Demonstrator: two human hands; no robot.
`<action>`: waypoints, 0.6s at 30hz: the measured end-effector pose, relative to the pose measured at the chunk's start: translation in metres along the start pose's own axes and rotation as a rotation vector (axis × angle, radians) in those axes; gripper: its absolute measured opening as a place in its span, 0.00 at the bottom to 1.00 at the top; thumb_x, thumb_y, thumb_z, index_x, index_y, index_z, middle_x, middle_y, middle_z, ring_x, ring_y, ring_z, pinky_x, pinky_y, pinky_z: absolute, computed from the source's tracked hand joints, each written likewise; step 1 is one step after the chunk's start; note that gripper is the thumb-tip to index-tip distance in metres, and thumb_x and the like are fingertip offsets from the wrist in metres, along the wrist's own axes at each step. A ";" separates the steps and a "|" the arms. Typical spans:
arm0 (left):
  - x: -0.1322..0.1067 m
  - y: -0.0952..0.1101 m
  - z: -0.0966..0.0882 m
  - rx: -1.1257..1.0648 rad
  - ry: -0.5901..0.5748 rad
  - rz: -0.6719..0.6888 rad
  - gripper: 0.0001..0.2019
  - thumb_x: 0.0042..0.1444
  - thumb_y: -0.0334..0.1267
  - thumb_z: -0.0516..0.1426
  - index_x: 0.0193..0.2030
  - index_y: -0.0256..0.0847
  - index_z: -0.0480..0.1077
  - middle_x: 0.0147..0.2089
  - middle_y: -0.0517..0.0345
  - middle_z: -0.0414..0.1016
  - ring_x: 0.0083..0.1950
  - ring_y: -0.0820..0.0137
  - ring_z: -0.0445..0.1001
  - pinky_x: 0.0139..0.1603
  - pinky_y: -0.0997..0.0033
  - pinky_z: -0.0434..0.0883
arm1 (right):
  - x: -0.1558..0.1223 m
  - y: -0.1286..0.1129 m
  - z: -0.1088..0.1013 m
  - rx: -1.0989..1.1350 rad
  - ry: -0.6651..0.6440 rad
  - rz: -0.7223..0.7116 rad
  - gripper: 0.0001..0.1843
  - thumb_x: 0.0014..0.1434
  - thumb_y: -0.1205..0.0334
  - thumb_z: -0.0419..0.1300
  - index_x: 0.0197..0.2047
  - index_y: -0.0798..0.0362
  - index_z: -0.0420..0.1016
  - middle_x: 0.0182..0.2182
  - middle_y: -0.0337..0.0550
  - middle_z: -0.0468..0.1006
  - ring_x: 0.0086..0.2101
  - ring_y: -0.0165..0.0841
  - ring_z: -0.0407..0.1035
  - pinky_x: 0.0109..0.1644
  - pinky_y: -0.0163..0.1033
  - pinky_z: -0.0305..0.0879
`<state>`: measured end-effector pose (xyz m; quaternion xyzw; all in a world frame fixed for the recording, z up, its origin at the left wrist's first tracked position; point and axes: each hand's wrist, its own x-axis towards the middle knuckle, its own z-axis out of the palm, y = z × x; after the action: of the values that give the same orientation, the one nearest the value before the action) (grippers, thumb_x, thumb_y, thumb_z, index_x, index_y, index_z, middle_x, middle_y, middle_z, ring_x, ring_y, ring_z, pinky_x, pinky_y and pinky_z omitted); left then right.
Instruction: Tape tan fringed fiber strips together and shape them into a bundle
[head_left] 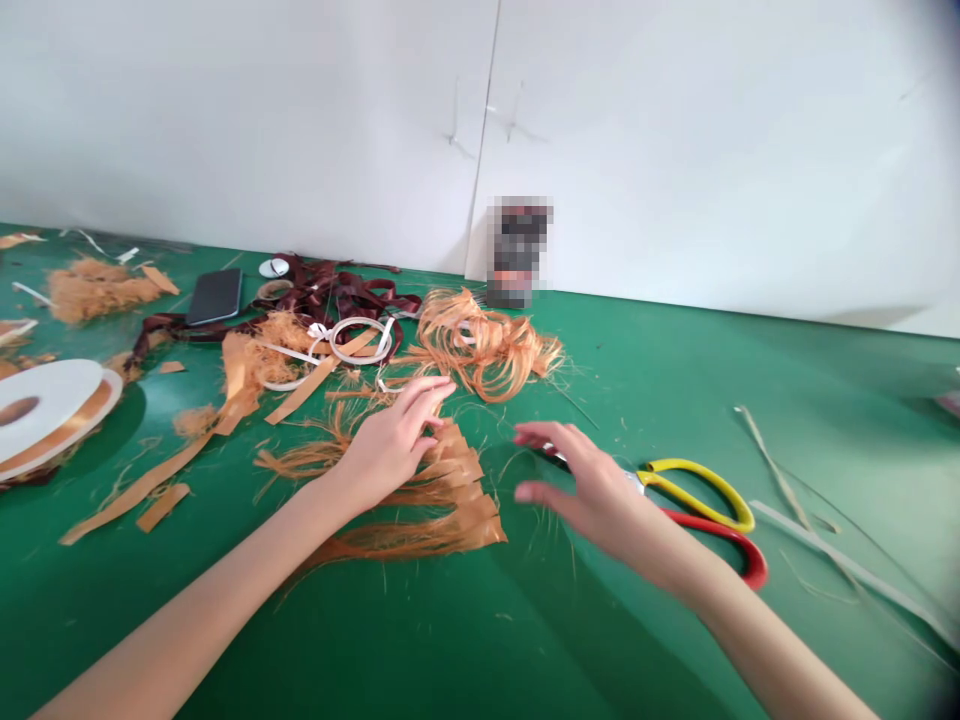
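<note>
My left hand (394, 440) is over a row of copper-coloured satin ribbon pieces (465, 490). Their left ends are frayed into long threads, while their right ends are still woven and overlap one another. The fingers of this hand stretch forward, with the thumb apart; nothing shows between them. To the right, my right hand (592, 485) hovers with thumb and fingers spread and holds nothing. Beneath and behind it are scissors (697, 490) with one yellow and one red handle, their blades mostly hidden by the hand. Whether my left fingertips touch the ribbon, I cannot tell.
Beyond my left hand lies a looped heap of frayed copper ribbon (487, 350). Dark brown ribbon (352, 290), a phone (215, 297) and a white ribbon spool (52, 400) are at left. Pale strips (847, 560) lie at right. A white wall (300, 130) bounds the green table.
</note>
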<state>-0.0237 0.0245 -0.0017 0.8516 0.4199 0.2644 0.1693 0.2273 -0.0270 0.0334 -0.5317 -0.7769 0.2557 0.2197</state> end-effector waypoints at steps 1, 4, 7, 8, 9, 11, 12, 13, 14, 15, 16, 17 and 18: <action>0.000 0.002 0.000 -0.006 -0.031 0.010 0.27 0.58 0.25 0.49 0.63 0.46 0.53 0.65 0.48 0.59 0.43 0.69 0.79 0.44 0.64 0.77 | 0.007 -0.001 0.000 0.026 0.058 0.009 0.18 0.56 0.63 0.62 0.51 0.48 0.66 0.44 0.45 0.77 0.45 0.39 0.71 0.51 0.49 0.69; 0.001 0.004 0.000 -0.018 -0.088 0.024 0.28 0.58 0.24 0.49 0.64 0.46 0.52 0.66 0.48 0.58 0.46 0.69 0.78 0.51 0.62 0.74 | 0.032 -0.008 0.009 0.147 0.115 0.042 0.16 0.56 0.67 0.61 0.48 0.50 0.67 0.38 0.43 0.78 0.39 0.36 0.73 0.47 0.46 0.69; 0.004 0.001 0.000 -0.041 -0.112 0.021 0.29 0.58 0.23 0.50 0.65 0.44 0.52 0.66 0.47 0.58 0.45 0.69 0.78 0.49 0.64 0.75 | 0.057 -0.013 0.028 0.369 0.140 0.141 0.15 0.52 0.71 0.62 0.43 0.50 0.68 0.33 0.40 0.77 0.34 0.32 0.73 0.45 0.43 0.69; 0.005 -0.001 0.000 -0.044 -0.118 0.024 0.29 0.57 0.23 0.50 0.65 0.44 0.52 0.66 0.46 0.58 0.44 0.69 0.78 0.48 0.65 0.75 | 0.064 -0.013 0.034 0.401 0.136 0.154 0.14 0.52 0.72 0.62 0.42 0.51 0.68 0.32 0.38 0.77 0.33 0.31 0.73 0.44 0.42 0.70; 0.006 -0.003 0.001 -0.043 -0.122 0.030 0.29 0.57 0.22 0.50 0.65 0.44 0.52 0.66 0.47 0.59 0.43 0.69 0.78 0.48 0.65 0.75 | 0.071 -0.012 0.039 0.426 0.128 0.165 0.14 0.51 0.72 0.62 0.41 0.51 0.68 0.30 0.37 0.76 0.33 0.30 0.73 0.43 0.40 0.70; 0.008 -0.007 0.002 -0.032 -0.124 0.041 0.30 0.56 0.22 0.51 0.64 0.45 0.53 0.65 0.48 0.61 0.44 0.68 0.78 0.50 0.63 0.74 | 0.082 -0.009 0.048 0.459 0.109 0.193 0.16 0.47 0.71 0.65 0.39 0.52 0.67 0.27 0.35 0.75 0.29 0.29 0.72 0.38 0.37 0.70; 0.009 -0.008 0.002 -0.025 -0.124 0.044 0.30 0.55 0.22 0.53 0.64 0.45 0.54 0.64 0.48 0.62 0.46 0.67 0.78 0.52 0.61 0.73 | 0.086 -0.008 0.051 0.470 0.094 0.206 0.17 0.45 0.72 0.66 0.38 0.52 0.67 0.26 0.34 0.75 0.28 0.29 0.72 0.36 0.36 0.70; 0.011 -0.009 0.002 -0.018 -0.124 0.042 0.30 0.54 0.23 0.54 0.63 0.45 0.55 0.64 0.48 0.62 0.48 0.65 0.77 0.55 0.59 0.72 | 0.090 -0.006 0.053 0.480 0.078 0.219 0.18 0.43 0.72 0.67 0.36 0.53 0.67 0.24 0.33 0.74 0.26 0.28 0.71 0.34 0.35 0.70; 0.012 -0.010 0.002 -0.009 -0.123 0.040 0.30 0.54 0.23 0.56 0.63 0.44 0.55 0.64 0.47 0.63 0.50 0.63 0.76 0.56 0.57 0.70 | 0.093 -0.004 0.054 0.487 0.061 0.230 0.18 0.41 0.73 0.67 0.35 0.53 0.67 0.22 0.32 0.74 0.25 0.28 0.71 0.33 0.35 0.69; 0.013 -0.010 0.001 -0.001 -0.121 0.035 0.31 0.53 0.24 0.57 0.62 0.44 0.56 0.64 0.47 0.63 0.52 0.62 0.75 0.58 0.56 0.69 | 0.094 -0.003 0.054 0.493 0.046 0.241 0.17 0.40 0.74 0.67 0.33 0.53 0.67 0.21 0.32 0.74 0.24 0.28 0.71 0.32 0.34 0.69; 0.014 -0.010 0.000 0.007 -0.117 0.028 0.30 0.52 0.24 0.59 0.62 0.43 0.57 0.63 0.47 0.64 0.54 0.60 0.74 0.58 0.55 0.68 | 0.096 -0.002 0.054 0.497 0.033 0.251 0.17 0.39 0.74 0.67 0.31 0.53 0.67 0.20 0.31 0.74 0.23 0.27 0.71 0.32 0.34 0.69; 0.015 -0.010 -0.002 0.014 -0.110 0.017 0.30 0.52 0.26 0.60 0.61 0.43 0.58 0.63 0.47 0.65 0.56 0.59 0.72 0.59 0.54 0.67 | 0.097 -0.001 0.054 0.500 0.025 0.261 0.16 0.38 0.75 0.67 0.30 0.53 0.66 0.20 0.31 0.74 0.23 0.27 0.71 0.31 0.34 0.69; 0.015 -0.009 -0.005 0.021 -0.098 0.002 0.28 0.52 0.27 0.61 0.59 0.43 0.60 0.62 0.48 0.66 0.57 0.58 0.71 0.59 0.53 0.67 | 0.097 -0.001 0.053 0.501 0.020 0.271 0.16 0.38 0.75 0.67 0.29 0.53 0.66 0.20 0.31 0.74 0.23 0.27 0.71 0.31 0.33 0.69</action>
<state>-0.0247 0.0424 0.0021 0.8657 0.4128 0.2180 0.1805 0.1616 0.0555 -0.0003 -0.5624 -0.6093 0.4614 0.3156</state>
